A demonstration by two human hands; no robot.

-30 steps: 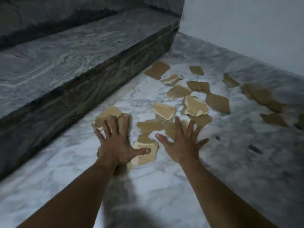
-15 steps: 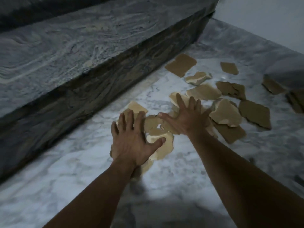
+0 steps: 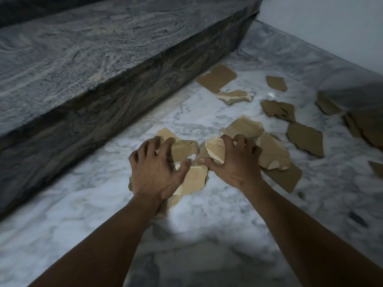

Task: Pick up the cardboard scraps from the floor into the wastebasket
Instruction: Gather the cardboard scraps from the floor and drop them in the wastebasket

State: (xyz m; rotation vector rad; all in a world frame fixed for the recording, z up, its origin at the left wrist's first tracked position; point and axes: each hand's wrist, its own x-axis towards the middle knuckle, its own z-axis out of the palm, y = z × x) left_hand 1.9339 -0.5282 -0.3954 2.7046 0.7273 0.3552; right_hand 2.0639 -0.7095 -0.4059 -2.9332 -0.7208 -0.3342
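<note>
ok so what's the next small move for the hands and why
Probably draw both hands together and lift the bunch. The left hand and right hand curl round cardboard scraps on the marble floor. More lie scattered to the right, and no wastebasket is in view.

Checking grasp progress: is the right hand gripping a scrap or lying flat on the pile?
Gripping. The right hand curls its fingers over a pale scrap, thumb at its near edge, not flat.

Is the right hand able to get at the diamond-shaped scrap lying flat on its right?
Probably yes: the diamond-shaped scrap lies uncovered near the right hand, nothing over it, though that hand grips other scraps.
</note>
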